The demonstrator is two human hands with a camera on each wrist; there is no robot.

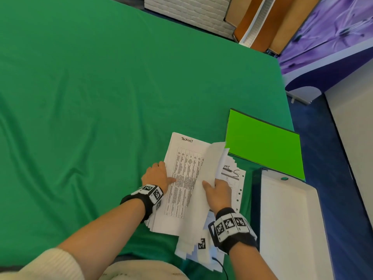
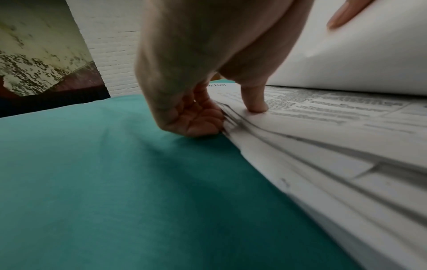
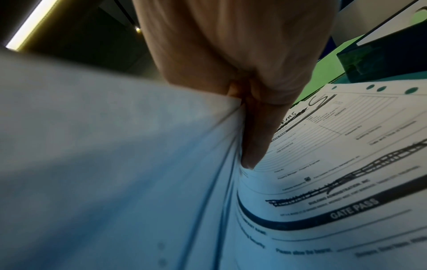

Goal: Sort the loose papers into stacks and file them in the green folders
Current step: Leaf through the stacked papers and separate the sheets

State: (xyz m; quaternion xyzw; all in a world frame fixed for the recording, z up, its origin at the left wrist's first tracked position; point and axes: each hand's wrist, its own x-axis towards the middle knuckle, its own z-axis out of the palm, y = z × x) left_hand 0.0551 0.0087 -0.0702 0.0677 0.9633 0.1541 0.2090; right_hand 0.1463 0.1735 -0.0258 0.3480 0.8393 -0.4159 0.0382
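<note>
we note a green cloth-covered surface (image 1: 101, 98), wrinkled. lying on it: a fanned pile of printed papers (image 1: 181, 188) near the front edge, 1 bright green folder (image 1: 262, 146) just beyond, and an open dark blue box file (image 1: 288, 219) at the right edge.

Bedroom at home: bed under green sheet (image 1: 101, 98), purple floral wall panel (image 1: 333, 27), wooden slats (image 1: 262, 21).

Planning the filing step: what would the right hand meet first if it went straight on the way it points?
Judging by the head view, the right hand, gripping lifted sheets, points toward the bright green folder; depth is unclear, so that is probably first.
</note>
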